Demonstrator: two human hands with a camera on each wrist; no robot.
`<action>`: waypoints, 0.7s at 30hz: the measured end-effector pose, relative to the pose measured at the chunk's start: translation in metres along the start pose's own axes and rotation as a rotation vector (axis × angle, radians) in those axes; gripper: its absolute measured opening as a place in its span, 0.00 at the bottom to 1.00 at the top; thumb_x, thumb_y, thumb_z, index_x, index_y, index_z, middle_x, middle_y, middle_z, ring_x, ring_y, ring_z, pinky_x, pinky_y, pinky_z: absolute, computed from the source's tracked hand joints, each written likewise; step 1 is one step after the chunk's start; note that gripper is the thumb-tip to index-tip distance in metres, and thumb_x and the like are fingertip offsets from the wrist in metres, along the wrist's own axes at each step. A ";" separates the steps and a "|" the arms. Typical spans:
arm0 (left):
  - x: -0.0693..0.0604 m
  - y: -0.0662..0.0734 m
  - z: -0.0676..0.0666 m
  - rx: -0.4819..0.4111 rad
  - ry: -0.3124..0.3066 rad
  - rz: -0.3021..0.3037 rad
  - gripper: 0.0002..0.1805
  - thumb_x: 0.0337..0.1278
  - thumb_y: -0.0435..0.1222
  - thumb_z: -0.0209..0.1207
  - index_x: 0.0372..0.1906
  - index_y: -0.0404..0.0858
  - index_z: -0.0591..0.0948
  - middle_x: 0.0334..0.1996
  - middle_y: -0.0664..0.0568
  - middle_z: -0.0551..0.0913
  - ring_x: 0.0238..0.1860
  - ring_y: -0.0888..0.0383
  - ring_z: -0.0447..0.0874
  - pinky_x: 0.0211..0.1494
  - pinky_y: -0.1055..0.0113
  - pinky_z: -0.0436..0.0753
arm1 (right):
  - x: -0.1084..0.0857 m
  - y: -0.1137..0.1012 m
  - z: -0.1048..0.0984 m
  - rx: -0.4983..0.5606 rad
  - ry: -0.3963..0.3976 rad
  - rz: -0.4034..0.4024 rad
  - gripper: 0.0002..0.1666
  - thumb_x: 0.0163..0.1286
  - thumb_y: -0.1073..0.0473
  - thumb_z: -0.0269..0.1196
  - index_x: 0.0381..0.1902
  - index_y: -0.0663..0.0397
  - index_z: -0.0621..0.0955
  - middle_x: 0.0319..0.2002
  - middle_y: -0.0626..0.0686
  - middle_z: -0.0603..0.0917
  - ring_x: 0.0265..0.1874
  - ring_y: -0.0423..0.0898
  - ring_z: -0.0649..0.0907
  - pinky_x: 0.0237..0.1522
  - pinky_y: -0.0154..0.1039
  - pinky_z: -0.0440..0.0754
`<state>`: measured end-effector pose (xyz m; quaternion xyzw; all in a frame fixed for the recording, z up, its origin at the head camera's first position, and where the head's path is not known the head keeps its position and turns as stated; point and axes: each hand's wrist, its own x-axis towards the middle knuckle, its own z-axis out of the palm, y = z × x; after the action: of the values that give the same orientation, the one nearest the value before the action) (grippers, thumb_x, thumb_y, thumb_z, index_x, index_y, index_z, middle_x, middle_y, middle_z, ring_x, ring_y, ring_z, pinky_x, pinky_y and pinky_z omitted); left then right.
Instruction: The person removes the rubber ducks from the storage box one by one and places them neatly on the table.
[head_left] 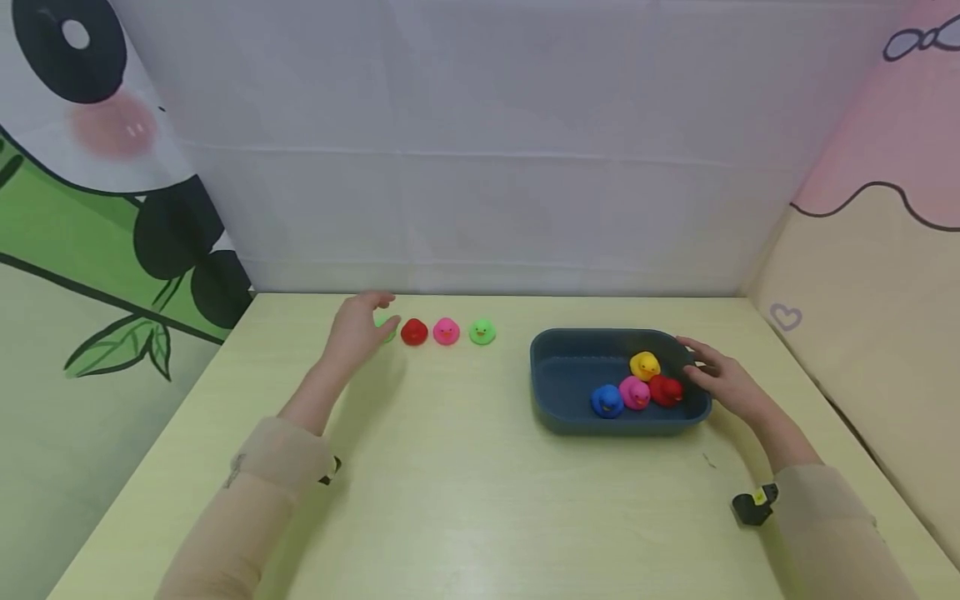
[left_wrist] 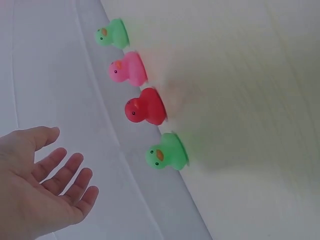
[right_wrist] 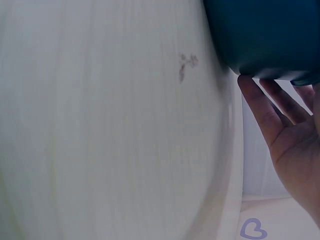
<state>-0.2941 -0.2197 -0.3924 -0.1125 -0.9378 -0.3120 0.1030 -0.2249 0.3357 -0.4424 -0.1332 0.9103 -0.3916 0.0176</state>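
Observation:
In the head view, my left hand (head_left: 358, 333) is at the back left of the table, partly covering a green rubber duck (head_left: 386, 330). The left wrist view shows this hand (left_wrist: 50, 185) beside the duck (left_wrist: 169, 151), apart from it, fingers loosely bent and holding nothing. A red duck (head_left: 414, 332), a pink duck (head_left: 446, 332) and another green duck (head_left: 482, 332) continue the row. My right hand (head_left: 723, 382) holds the right end of a dark blue tray (head_left: 577, 346), thumb over the rim. Its fingertips (right_wrist: 247, 82) touch the outer wall.
Inside the tray are a yellow duck (head_left: 645, 365), a blue duck (head_left: 607, 402), a pink duck (head_left: 634, 392) and a red duck (head_left: 665, 390). A white cloth backdrop (head_left: 480, 167) stands behind the table (head_left: 450, 500). Printed panels (head_left: 870, 333) flank it.

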 end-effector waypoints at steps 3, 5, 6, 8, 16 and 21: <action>-0.004 0.009 0.001 -0.007 0.013 0.013 0.22 0.59 0.36 0.59 0.57 0.32 0.75 0.52 0.40 0.78 0.56 0.41 0.71 0.61 0.48 0.69 | 0.000 0.000 0.000 -0.005 0.003 -0.003 0.31 0.74 0.57 0.50 0.71 0.57 0.58 0.68 0.71 0.58 0.59 0.76 0.66 0.53 0.66 0.70; -0.007 0.015 0.001 -0.017 0.021 0.020 0.21 0.59 0.36 0.58 0.57 0.33 0.75 0.52 0.40 0.78 0.56 0.42 0.71 0.61 0.47 0.69 | 0.000 -0.001 0.000 -0.007 0.002 -0.001 0.31 0.74 0.57 0.50 0.71 0.57 0.58 0.68 0.71 0.58 0.59 0.76 0.66 0.53 0.66 0.70; -0.009 0.018 0.001 -0.022 0.025 0.025 0.21 0.59 0.36 0.58 0.56 0.33 0.75 0.52 0.40 0.78 0.57 0.42 0.70 0.61 0.47 0.69 | 0.000 -0.001 0.000 -0.007 0.002 -0.002 0.31 0.74 0.57 0.50 0.71 0.57 0.58 0.68 0.71 0.58 0.59 0.76 0.66 0.53 0.66 0.70; -0.012 0.026 0.000 -0.035 0.031 0.028 0.21 0.59 0.37 0.58 0.57 0.34 0.75 0.53 0.41 0.78 0.58 0.42 0.70 0.62 0.47 0.68 | -0.001 -0.002 0.000 -0.005 -0.001 0.000 0.31 0.74 0.57 0.50 0.71 0.57 0.58 0.68 0.71 0.58 0.59 0.77 0.66 0.53 0.66 0.70; -0.026 0.055 -0.002 -0.043 0.095 0.089 0.19 0.59 0.37 0.58 0.55 0.35 0.77 0.51 0.43 0.79 0.58 0.43 0.69 0.62 0.49 0.68 | -0.003 -0.003 -0.003 0.005 -0.009 0.006 0.32 0.74 0.57 0.50 0.72 0.56 0.57 0.69 0.71 0.57 0.59 0.77 0.66 0.52 0.65 0.72; -0.034 0.074 -0.001 -0.048 0.140 0.135 0.18 0.58 0.36 0.60 0.53 0.35 0.78 0.50 0.44 0.79 0.56 0.45 0.71 0.61 0.49 0.69 | -0.003 -0.004 -0.004 0.020 -0.016 0.008 0.32 0.74 0.57 0.50 0.72 0.56 0.57 0.69 0.71 0.57 0.59 0.77 0.65 0.51 0.65 0.72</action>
<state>-0.2410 -0.1677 -0.3592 -0.1557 -0.9108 -0.3339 0.1864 -0.2219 0.3363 -0.4373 -0.1324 0.9066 -0.3997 0.0280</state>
